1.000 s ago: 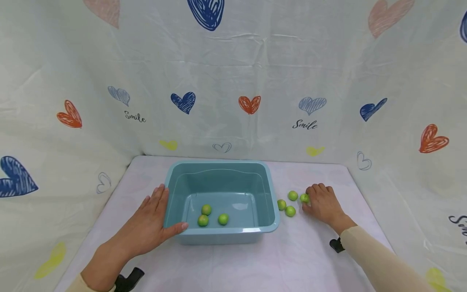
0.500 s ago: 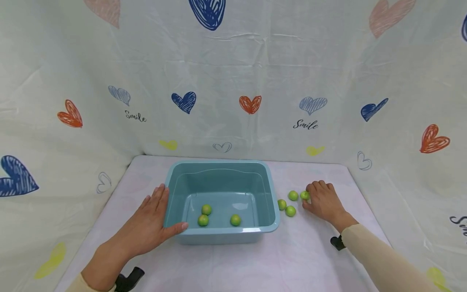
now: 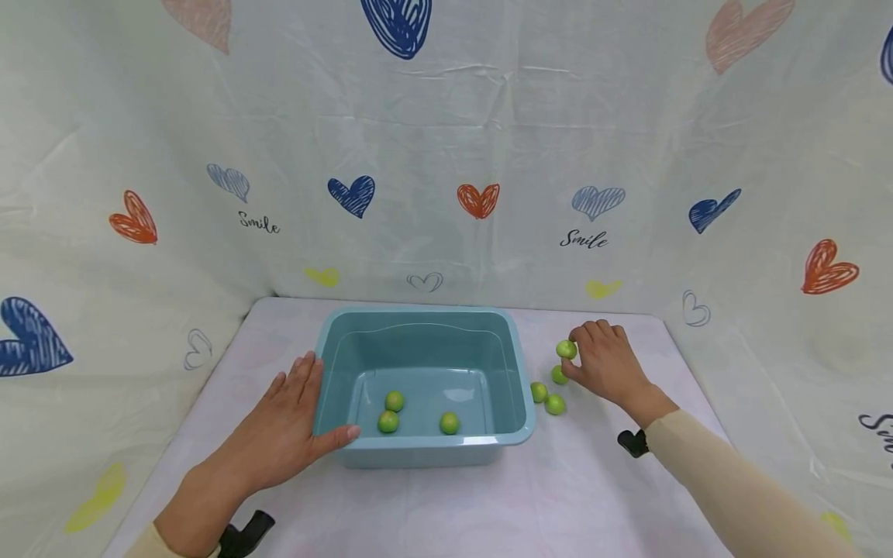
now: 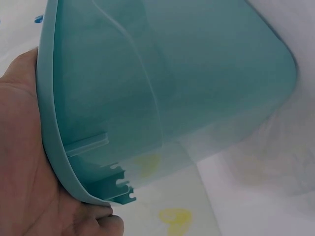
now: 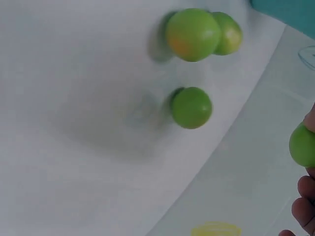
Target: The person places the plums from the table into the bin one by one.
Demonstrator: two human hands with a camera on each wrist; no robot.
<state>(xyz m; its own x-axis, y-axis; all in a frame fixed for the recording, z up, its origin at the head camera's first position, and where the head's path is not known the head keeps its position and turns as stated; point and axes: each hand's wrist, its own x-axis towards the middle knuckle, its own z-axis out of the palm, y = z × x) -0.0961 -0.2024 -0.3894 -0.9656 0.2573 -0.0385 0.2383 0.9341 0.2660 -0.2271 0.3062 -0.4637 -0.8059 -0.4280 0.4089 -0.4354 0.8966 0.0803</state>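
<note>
I have one green fruit (image 3: 566, 349) pinched between the thumb and fingertips of my right hand (image 3: 605, 360), right of centre in the head view; my fingers are bent, with just enough gap for the fruit. In the right wrist view it sits at the right edge of the frame, partly cut off, and looks lifted off the table.

Just below it in the head view lies a second fruit (image 3: 560, 374), and lower and a little to the left are a third fruit (image 3: 539, 392) and a fourth fruit (image 3: 555, 404), close beside each other. The third is right next to the blue-green tub (image 3: 446, 441), which fills the middle of the frame. Inside, on its floor, two fruits (image 3: 388, 421) rest together left of centre, and a single fruit (image 3: 449, 422) lies apart to their right.

My left hand (image 3: 275, 430), at centre left, is spread flat against the tub's left side, fingers straight, thumb resting on the front rim near the lower left corner; it grips no fruit.

Under everything is a pale table (image 3: 446, 511). Behind, a white cloth (image 3: 530, 124) with hearts and "Smile" lettering covers the upper frame.
</note>
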